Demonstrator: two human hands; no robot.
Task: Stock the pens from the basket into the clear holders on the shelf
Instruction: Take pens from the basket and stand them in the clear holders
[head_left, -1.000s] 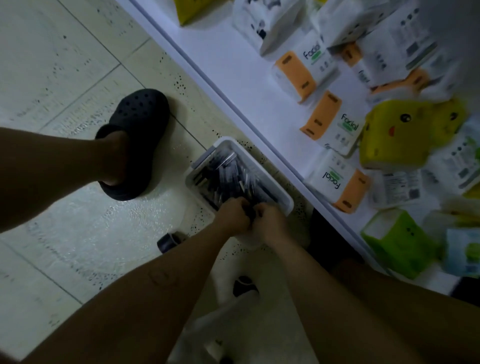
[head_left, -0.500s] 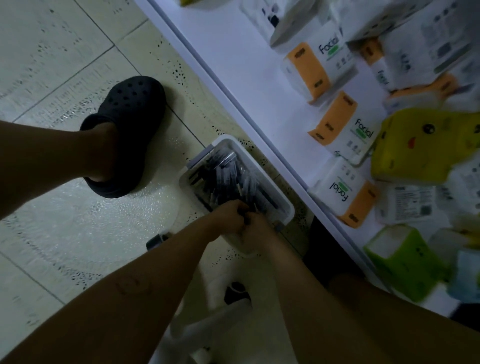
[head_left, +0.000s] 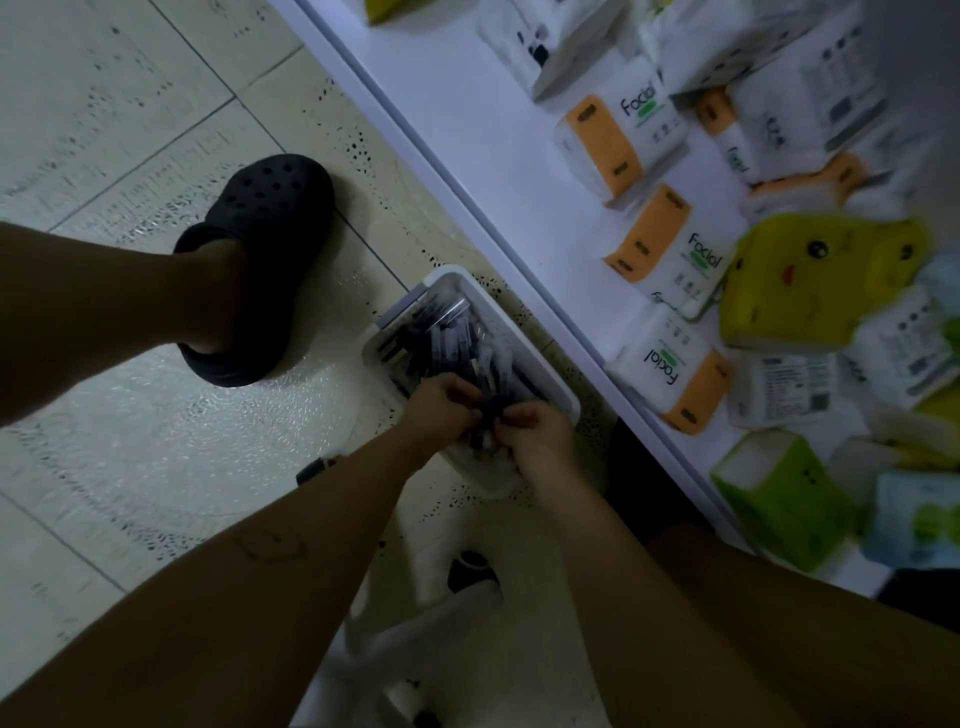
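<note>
Pens (head_left: 452, 338) lie heaped in the white basket (head_left: 548, 376) on the floor, just beside the foot of the shelf (head_left: 467, 130), and I see the left hand (head_left: 441, 410) and right hand (head_left: 540, 436) both curled round a small bunch of them at the basket's near end. I judge the stocking far from finished: the basket looks well filled, no clear holder is in view, and only tissue packs (head_left: 618, 140) show on the shelf.

Single head-worn view, steeply downward, close over floor (head_left: 130, 415) and shelf (head_left: 467, 130)
</note>
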